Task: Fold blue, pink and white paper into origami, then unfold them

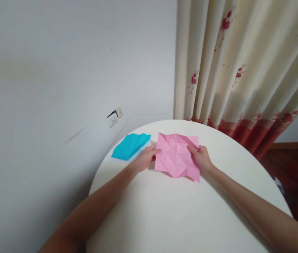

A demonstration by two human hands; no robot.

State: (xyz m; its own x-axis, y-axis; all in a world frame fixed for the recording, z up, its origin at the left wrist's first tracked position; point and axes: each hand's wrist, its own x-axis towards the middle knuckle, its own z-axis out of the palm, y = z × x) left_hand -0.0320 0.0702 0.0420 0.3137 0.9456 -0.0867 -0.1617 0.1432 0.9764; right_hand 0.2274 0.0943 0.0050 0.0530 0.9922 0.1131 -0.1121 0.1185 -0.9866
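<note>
A pink sheet of paper [176, 156], marked with many crossing creases, is spread nearly flat between my two hands just above the table. My left hand [146, 157] pinches its left edge, thumb on top and the other fingers underneath. At the opposite edge, my right hand [202, 159] grips the paper the same way, its thumb lying on the upper face. Beyond my left hand lies a blue sheet of paper [130, 146], folded with fan-like creases.
Both sheets are at the far part of a round white table [159, 218]. A pale wall [72, 70] with a socket [112, 119] borders the table on the left. Behind and to the right hangs a cream curtain [217, 70] with red flowers. Dark red floor [296, 172] shows at right.
</note>
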